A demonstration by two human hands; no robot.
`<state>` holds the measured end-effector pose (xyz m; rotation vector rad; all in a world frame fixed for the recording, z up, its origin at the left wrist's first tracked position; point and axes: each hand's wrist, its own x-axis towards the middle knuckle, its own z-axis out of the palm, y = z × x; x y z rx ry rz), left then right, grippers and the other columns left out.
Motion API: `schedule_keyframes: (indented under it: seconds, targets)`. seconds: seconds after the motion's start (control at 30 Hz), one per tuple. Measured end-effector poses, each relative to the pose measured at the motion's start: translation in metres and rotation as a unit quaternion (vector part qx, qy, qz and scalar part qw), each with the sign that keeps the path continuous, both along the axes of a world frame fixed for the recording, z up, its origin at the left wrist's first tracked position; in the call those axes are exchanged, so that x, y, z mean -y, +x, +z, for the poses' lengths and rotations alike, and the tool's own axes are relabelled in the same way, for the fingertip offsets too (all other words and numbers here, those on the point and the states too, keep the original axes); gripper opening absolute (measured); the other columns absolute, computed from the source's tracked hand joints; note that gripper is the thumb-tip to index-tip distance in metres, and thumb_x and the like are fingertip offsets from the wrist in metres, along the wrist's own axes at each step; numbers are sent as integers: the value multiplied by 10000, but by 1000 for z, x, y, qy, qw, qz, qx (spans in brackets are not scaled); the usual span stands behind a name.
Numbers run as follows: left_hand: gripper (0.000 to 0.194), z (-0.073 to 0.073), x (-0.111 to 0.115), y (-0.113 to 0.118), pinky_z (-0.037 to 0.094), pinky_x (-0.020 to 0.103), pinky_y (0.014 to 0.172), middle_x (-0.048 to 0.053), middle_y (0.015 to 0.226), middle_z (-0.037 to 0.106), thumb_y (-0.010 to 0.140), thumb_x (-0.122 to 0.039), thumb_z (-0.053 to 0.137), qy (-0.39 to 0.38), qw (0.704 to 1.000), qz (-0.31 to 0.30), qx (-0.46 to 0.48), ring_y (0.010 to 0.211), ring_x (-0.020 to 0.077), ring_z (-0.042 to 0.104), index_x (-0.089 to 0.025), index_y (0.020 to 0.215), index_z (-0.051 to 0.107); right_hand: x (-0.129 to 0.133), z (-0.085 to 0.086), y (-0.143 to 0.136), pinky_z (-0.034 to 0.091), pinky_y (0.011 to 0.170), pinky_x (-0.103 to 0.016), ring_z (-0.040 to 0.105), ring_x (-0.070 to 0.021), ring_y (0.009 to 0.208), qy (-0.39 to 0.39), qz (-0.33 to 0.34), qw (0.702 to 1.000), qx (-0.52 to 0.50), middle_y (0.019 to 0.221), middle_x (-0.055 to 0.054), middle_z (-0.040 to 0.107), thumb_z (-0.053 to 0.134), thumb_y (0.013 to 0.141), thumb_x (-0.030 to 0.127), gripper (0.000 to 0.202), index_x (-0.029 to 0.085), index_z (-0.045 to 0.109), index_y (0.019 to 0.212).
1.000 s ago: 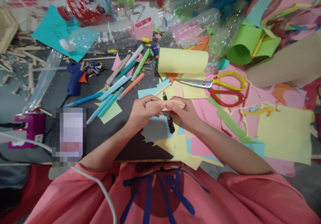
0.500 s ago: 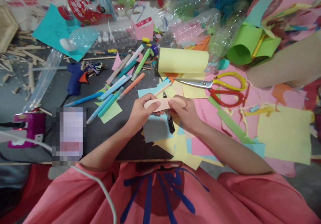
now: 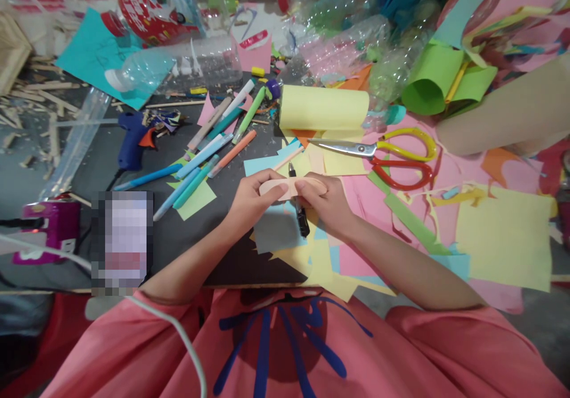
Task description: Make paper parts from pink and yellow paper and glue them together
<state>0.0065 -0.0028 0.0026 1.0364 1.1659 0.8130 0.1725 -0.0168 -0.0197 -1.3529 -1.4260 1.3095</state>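
Between my two hands is a light peach strip of paper (image 3: 291, 188) with rounded ends. My left hand (image 3: 256, 199) pinches its left part, thumb on top and fingers curled beneath. At the other end my right hand (image 3: 327, 199) grips it the same way, and the two thumbs almost meet near a crease at the strip's middle. Under the strip a black pen (image 3: 301, 217) lies on sheets of blue and yellow paper (image 3: 278, 231). Scissors (image 3: 374, 148) with yellow and red handles rest beyond my right hand, beside a rolled yellow paper (image 3: 324, 106).
Several markers (image 3: 202, 154) lie left of my hands, near a blue glue gun (image 3: 133, 139). A phone (image 3: 127, 237) and a purple box with a cable (image 3: 51, 228) are at the left. Plastic bottles (image 3: 187, 65) line the back; pink paper scraps (image 3: 369, 208) spread rightward.
My thumbs have come closer together along the paper strip, which now shows a crease at its middle. Both hands have shifted slightly; nothing else has visibly moved on the table.
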Motion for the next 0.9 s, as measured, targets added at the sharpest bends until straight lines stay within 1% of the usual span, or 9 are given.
schedule_keyframes:
  seconds: [0.07,0.23,0.5,0.77,0.83,0.9]
  targets:
    - [223,-1,0,0,534,244,526,-4,652,603,648,-373,719,8,1000,2,-13,624,141,581,-178,636,614,0,-1,0,298,524,-280,363,-103,514,-3,-3,1000,-2,521,42,431,567,863,577,468,217,453,587]
    - [199,-4,-1,-2,481,248,532,-17,613,591,663,-347,688,28,999,2,-21,555,125,548,-182,621,585,0,-2,-1,300,521,-276,364,-103,514,-17,-13,1000,-20,521,42,433,588,848,561,449,216,461,591]
    - [204,-6,-1,-3,416,241,561,-25,609,584,671,-351,683,40,999,4,-30,565,114,513,-176,625,587,-1,-2,-2,308,516,-268,360,-93,505,-27,-23,999,-35,513,50,437,607,825,536,421,213,464,595]
    - [205,-5,-1,-4,415,247,574,-20,623,589,694,-363,662,41,998,2,-45,585,119,504,-181,639,584,-1,0,-1,321,523,-272,394,-102,519,-30,-28,999,-28,527,37,477,611,814,566,428,207,505,606]
    - [195,-4,-1,-4,419,243,562,-25,619,576,700,-361,661,56,997,6,-56,585,121,508,-187,658,582,-1,-1,0,329,528,-275,410,-104,516,-30,-27,999,-27,525,35,491,607,819,580,439,206,514,611]
    - [192,-5,-2,-4,442,244,564,-18,649,596,703,-365,674,77,995,14,-62,610,132,543,-194,700,588,-2,-2,0,339,536,-278,426,-106,512,-26,-25,999,-27,524,35,502,600,829,580,442,205,518,608]
